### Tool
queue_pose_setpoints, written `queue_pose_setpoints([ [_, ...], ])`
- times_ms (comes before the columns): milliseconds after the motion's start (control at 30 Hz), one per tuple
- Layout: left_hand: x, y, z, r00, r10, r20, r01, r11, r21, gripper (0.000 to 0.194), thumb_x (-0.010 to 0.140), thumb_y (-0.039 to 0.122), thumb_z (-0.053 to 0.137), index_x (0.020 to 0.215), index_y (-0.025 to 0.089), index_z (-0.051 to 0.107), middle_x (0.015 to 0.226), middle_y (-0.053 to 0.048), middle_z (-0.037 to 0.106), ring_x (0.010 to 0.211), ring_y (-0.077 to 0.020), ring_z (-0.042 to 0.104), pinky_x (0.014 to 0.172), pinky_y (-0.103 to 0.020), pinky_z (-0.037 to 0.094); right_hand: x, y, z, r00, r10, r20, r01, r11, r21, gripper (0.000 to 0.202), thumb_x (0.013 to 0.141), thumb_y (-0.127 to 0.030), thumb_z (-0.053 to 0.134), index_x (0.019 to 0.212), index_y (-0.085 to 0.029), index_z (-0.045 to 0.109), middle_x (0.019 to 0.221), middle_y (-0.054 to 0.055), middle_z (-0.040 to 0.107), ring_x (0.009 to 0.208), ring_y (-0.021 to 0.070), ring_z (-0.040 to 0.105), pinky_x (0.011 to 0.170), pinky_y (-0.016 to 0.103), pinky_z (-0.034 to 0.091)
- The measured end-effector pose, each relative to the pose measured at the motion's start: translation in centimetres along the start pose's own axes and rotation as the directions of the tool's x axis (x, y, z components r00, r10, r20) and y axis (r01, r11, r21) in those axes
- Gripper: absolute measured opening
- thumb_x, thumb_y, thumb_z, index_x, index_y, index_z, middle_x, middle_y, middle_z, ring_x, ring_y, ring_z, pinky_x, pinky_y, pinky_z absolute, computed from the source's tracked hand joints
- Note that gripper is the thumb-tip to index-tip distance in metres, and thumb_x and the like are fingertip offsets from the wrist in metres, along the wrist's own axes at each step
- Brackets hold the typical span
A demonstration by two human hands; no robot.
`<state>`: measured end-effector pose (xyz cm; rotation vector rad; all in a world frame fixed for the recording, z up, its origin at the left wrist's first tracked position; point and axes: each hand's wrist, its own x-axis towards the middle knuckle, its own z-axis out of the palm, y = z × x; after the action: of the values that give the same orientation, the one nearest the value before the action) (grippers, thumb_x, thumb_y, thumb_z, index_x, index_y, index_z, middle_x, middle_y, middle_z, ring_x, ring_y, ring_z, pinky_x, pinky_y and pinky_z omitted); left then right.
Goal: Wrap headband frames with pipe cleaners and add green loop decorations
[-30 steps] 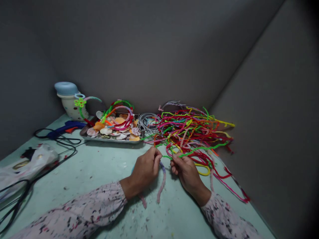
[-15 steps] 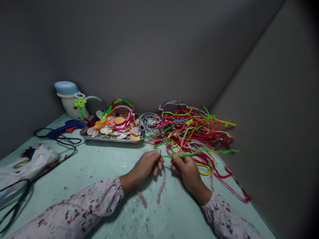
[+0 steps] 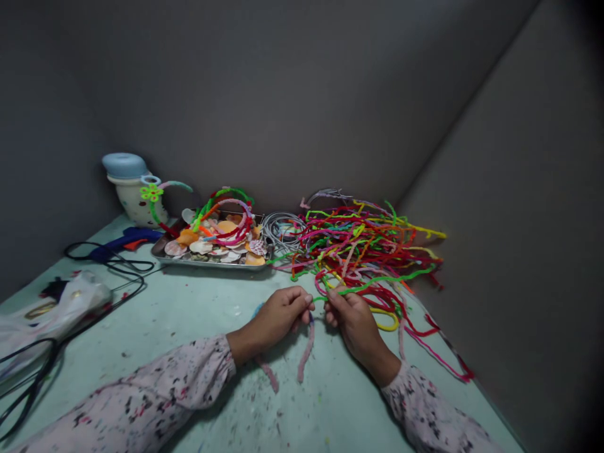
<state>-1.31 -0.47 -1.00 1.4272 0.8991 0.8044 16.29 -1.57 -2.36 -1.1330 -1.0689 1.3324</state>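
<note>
The left hand (image 3: 286,316) pinches 1 end of a green fuzzy stem (image 3: 394,279) between thumb and fingertips; the right hand (image 3: 352,321) grips it just beside, and its free length runs right, over the near side of the tangled stem pile (image 3: 363,242). From under the left hand, a pinkish-purple strip (image 3: 306,358) hangs toward the near side. Far left of the hands, a metal tray (image 3: 212,263) holds shells (image 3: 228,228) and fuzzy hoops (orange, green, red), with a dotted container (image 3: 139,204) beyond it. No writing is readable.
</note>
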Motion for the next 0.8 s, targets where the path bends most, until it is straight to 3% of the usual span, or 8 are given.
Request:
queue_pose_setpoints([
  [133, -0.5, 0.6, 0.2, 0.989, 0.128, -0.078, -0.104, 0.960, 0.260, 0.033, 0.093, 0.039, 0.041, 0.071, 0.017, 0.053, 0.062, 0.002, 0.054, 0.055, -0.0102, 0.046, 0.055, -0.022, 0.034, 0.0, -0.5, 0.3, 0.998, 0.061, -0.021, -0.058, 0.991, 0.123, 0.031, 0.074, -0.042, 0.073, 0.066, -0.015, 0.060, 0.056, -0.001, 0.059, 0.043, 0.0060, 0.048, 0.041, 0.016, 0.035],
  [300, -1.1, 1.4, 0.2, 0.941, 0.334, -0.054, -0.213, 0.710, 0.671, 0.025, 0.094, 0.031, 0.040, 0.078, 0.018, 0.054, 0.069, 0.000, 0.056, 0.062, -0.0137, 0.049, 0.061, -0.026, 0.033, -0.1, -1.3, 0.7, 0.995, 0.099, -0.020, -0.093, 0.974, 0.209, 0.030, 0.069, -0.038, 0.076, 0.063, -0.015, 0.059, 0.053, -0.002, 0.059, 0.041, 0.0053, 0.047, 0.039, 0.015, 0.034],
  [433, -1.2, 1.0, -0.1, 0.893, 0.449, 0.027, -0.291, 0.530, 0.796, 0.027, 0.096, 0.032, 0.036, 0.082, 0.018, 0.054, 0.072, -0.003, 0.058, 0.062, -0.0149, 0.049, 0.059, -0.027, 0.029, -0.1, -1.1, 0.8, 0.989, 0.144, -0.022, -0.131, 0.948, 0.290, 0.025, 0.068, -0.034, 0.077, 0.065, -0.016, 0.060, 0.054, -0.002, 0.059, 0.043, 0.0061, 0.049, 0.039, 0.016, 0.036],
  [533, -1.2, 0.7, -0.3, 0.867, 0.494, 0.061, -0.318, 0.456, 0.831, 0.028, 0.097, 0.032, 0.035, 0.083, 0.018, 0.055, 0.071, -0.004, 0.058, 0.061, -0.0154, 0.049, 0.058, -0.029, 0.027, -0.1, -0.9, 0.9, 0.986, 0.168, -0.024, -0.152, 0.938, 0.311, 0.024, 0.070, -0.034, 0.076, 0.067, -0.017, 0.060, 0.055, -0.003, 0.059, 0.044, 0.0065, 0.049, 0.040, 0.016, 0.036],
  [667, -1.3, 0.9, -0.3, 0.877, 0.479, 0.033, -0.305, 0.502, 0.810, 0.028, 0.096, 0.032, 0.036, 0.082, 0.018, 0.056, 0.072, -0.004, 0.058, 0.062, -0.0153, 0.049, 0.059, -0.029, 0.029, -0.1, -1.0, 0.9, 0.985, 0.173, -0.023, -0.160, 0.946, 0.281, 0.026, 0.070, -0.037, 0.075, 0.065, -0.017, 0.059, 0.055, -0.003, 0.058, 0.044, 0.0065, 0.048, 0.040, 0.016, 0.036],
  [733, -1.2, 1.1, -0.2, 0.899, 0.437, -0.008, -0.289, 0.608, 0.739, 0.028, 0.095, 0.033, 0.038, 0.080, 0.018, 0.056, 0.072, -0.003, 0.058, 0.063, -0.0147, 0.049, 0.060, -0.028, 0.031, -0.2, -1.1, 0.9, 0.991, 0.131, -0.030, -0.122, 0.970, 0.211, 0.028, 0.071, -0.038, 0.074, 0.065, -0.016, 0.059, 0.055, -0.002, 0.058, 0.043, 0.0064, 0.047, 0.040, 0.017, 0.035],
  [800, -1.1, 1.4, -0.2, 0.938, 0.343, -0.039, -0.261, 0.779, 0.570, 0.030, 0.094, 0.035, 0.040, 0.077, 0.017, 0.056, 0.070, -0.002, 0.058, 0.062, -0.0135, 0.050, 0.060, -0.026, 0.034, -0.3, -1.1, 0.7, 0.997, 0.071, -0.041, -0.066, 0.991, 0.119, 0.029, 0.073, -0.040, 0.073, 0.066, -0.016, 0.059, 0.055, -0.002, 0.058, 0.043, 0.0065, 0.047, 0.041, 0.017, 0.034],
])
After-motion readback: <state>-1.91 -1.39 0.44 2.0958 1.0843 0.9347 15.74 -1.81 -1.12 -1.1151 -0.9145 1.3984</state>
